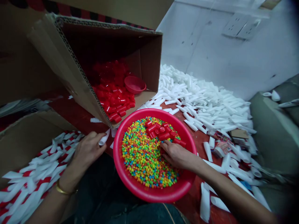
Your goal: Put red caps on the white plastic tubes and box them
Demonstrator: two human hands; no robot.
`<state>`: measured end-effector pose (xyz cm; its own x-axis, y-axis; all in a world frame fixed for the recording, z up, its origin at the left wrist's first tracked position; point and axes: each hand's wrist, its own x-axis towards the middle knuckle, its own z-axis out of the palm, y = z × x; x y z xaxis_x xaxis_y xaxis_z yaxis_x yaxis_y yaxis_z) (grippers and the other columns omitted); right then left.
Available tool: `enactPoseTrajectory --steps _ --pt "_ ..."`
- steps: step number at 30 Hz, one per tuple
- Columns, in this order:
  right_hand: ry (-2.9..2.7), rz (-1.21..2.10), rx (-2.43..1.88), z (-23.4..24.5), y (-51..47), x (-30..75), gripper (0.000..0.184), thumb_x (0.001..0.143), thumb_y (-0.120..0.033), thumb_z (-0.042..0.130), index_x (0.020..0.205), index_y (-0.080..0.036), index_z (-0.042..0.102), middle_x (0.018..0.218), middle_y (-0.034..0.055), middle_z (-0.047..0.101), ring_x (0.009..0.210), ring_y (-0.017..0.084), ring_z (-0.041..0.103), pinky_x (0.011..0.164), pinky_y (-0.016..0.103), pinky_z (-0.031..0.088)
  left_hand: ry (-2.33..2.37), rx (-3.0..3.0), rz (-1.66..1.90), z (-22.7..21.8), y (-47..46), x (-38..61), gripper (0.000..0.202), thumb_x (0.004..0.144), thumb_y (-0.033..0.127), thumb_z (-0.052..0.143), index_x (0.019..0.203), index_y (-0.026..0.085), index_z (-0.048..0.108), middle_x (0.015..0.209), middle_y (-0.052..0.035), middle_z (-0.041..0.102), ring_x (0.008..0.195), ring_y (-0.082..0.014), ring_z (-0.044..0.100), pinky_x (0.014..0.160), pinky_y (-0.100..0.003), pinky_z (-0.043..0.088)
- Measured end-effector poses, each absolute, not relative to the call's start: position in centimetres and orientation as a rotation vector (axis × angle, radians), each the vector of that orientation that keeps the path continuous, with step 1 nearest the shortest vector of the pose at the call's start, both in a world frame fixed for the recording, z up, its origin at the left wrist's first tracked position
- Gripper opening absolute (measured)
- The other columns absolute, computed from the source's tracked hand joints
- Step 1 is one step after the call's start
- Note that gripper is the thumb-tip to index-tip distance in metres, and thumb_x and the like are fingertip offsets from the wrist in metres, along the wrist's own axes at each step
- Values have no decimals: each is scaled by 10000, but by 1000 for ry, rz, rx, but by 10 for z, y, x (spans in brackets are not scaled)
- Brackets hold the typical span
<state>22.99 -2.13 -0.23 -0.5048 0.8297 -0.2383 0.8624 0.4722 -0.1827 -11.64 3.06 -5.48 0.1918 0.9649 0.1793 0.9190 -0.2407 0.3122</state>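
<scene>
Two hands are apart: the left hand (87,152) pinches a white tube (104,137) beside the basin (118,161); the right hand (176,154), grip hidden, seems gathering colourful pieces (142,155). Next probably needs a steady tube.

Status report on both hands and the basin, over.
Left hand holding white tube. Right hand among colored pieces, beside red cylinders. Nothing seen blocking pink basin.

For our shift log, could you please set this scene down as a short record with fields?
Left hand: holds a white tube
Right hand: in the pink basin, fingertips partly hidden
Basin contents: small multicoloured pieces, some red caps
Cardboard box: open, holding more red caps and a small red bowl
Lower left: white tubes with red ends
Right: many loose white tubes
</scene>
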Motion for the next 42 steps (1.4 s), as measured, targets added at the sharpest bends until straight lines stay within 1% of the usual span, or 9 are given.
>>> enactPoseTrajectory --steps 7,10,14,18,22,26,29,33,42 --pt "2666 -583 1579 -5 -17 219 316 828 -155 438 1135 -111 503 1005 140 540 800 193 545 656 291 394 1556 2555 361 -75 47 -101 296 831 236 367 951 169 630 779 -77 546 722 -200 532 647 -291 422" --pt "2639 -555 1530 -6 -18 218 298 791 -135 462 1078 -114 540 977 131 538 788 199 547 647 294 402 1516 2575 339 -78 51 -99 312 837 213 355 974 168 631 824 -108 571 743 -225 543 664 -323 434" --pt "2679 -742 1628 -6 -17 220 382 848 -203 449 1219 -118 468 1048 150 552 886 230 566 744 346 444 1582 2649 329 -75 57 -104 340 851 263 358 1021 193 644 914 -147 589 828 -281 552 712 -395 448" --pt "2826 -1030 1682 -6 -16 225 388 899 -257 421 1274 -156 426 1164 149 545 1042 234 536 877 380 434 1601 2592 644 -77 57 -116 327 854 351 406 1038 190 623 1040 -145 595 960 -299 552 824 -431 441" --pt "2858 -1238 1853 -3 -16 229 385 894 -313 462 1251 -172 435 1157 130 553 980 221 555 830 376 464 1602 2130 1148 -60 35 -114 318 838 404 489 1064 188 551 1086 -93 613 1022 -249 563 933 -402 416" --pt "2930 -1352 1834 2 -17 232 334 879 -332 512 1181 -192 484 1098 90 565 963 203 541 845 368 447 1299 1651 1480 -15 7 -79 292 811 342 575 1059 206 506 960 -29 647 904 -192 620 834 -329 487" --pt "3019 -1387 1766 4 -18 232 296 877 -323 523 1146 -202 501 1091 78 561 982 197 531 859 365 439 1177 1767 1278 10 -3 -40 272 747 344 655 971 211 576 909 -12 641 818 -169 621 739 -269 509" --pt "3017 -1425 1831 3 -20 231 305 871 -294 523 1161 -209 485 1123 87 560 1014 200 540 840 348 461 1098 2012 904 11 -3 2 274 797 271 574 1064 213 583 994 -46 622 918 -183 596 808 -297 492" --pt "3246 -966 1588 5 -24 227 340 877 -192 487 1216 -172 476 1147 124 544 1070 200 519 913 359 429 1060 2254 534 7 -4 20 321 830 201 443 1129 177 555 1010 -91 619 914 -222 592 791 -365 484"
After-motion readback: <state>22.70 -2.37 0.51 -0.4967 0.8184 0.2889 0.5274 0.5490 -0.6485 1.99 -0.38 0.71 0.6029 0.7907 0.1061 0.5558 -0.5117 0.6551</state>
